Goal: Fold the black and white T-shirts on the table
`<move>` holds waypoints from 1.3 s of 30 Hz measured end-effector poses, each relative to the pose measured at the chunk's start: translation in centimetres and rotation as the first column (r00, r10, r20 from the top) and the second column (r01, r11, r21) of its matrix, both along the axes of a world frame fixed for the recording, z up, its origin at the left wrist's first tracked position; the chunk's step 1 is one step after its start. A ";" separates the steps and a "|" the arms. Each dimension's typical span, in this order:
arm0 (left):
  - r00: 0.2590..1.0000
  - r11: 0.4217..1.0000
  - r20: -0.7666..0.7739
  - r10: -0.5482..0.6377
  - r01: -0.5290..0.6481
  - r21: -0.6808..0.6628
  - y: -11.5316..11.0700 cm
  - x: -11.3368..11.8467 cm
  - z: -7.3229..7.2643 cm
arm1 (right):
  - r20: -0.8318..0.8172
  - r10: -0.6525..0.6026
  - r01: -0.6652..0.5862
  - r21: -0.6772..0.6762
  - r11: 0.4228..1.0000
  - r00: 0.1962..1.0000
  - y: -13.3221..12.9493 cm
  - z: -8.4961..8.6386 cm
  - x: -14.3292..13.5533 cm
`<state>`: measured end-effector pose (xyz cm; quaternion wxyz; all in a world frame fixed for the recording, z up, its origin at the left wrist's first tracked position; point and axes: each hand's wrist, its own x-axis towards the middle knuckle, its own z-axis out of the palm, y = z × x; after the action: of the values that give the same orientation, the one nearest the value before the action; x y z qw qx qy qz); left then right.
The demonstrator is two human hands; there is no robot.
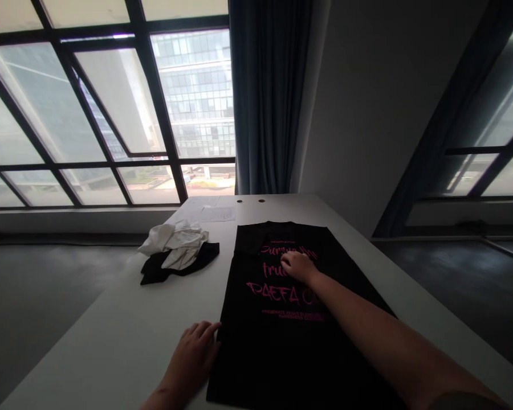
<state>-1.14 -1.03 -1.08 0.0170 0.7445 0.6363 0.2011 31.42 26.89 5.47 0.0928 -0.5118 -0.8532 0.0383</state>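
Note:
A black shirt (273, 353) with pink lettering lies spread on the white table, its left sleeve folded in over the upper part. My left hand (196, 347) is at the shirt's left edge, fingers bent together, with the thumb side against the fabric. Over the lettering, my right hand (298, 265) rests on the shirt's upper middle with curled fingers; what its fingertips hold, if anything, is hidden. My right forearm crosses the shirt's right side and covers part of the print.
Left of the shirt, a crumpled white cloth (175, 242) lies on a black cloth (154, 273). Papers (214, 213) and two round holes are near the far end of the white table (123, 336). Behind are windows and a blue curtain (267, 102).

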 end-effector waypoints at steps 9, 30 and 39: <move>0.995 0.993 0.000 0.103 -0.103 0.064 0.3 0.5 0.1 | 0.005 -0.034 0.034 -0.132 0.991 0.999 13.3 -1.8 -20.4; 0.937 0.965 0.347 -0.050 0.135 -0.227 0.7 -0.3 -2.0 | 0.062 -0.113 0.122 -0.150 0.981 0.992 23.8 -3.6 -24.5; 0.831 0.844 0.526 0.181 0.143 -0.517 1.3 2.5 5.3 | -0.045 -0.153 0.148 -0.096 0.984 0.987 24.4 -0.2 -15.8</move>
<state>1.38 0.24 4.22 0.4061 0.6118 0.6413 0.2227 15.63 51.31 5.29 0.0938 -0.5775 -0.8066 0.0841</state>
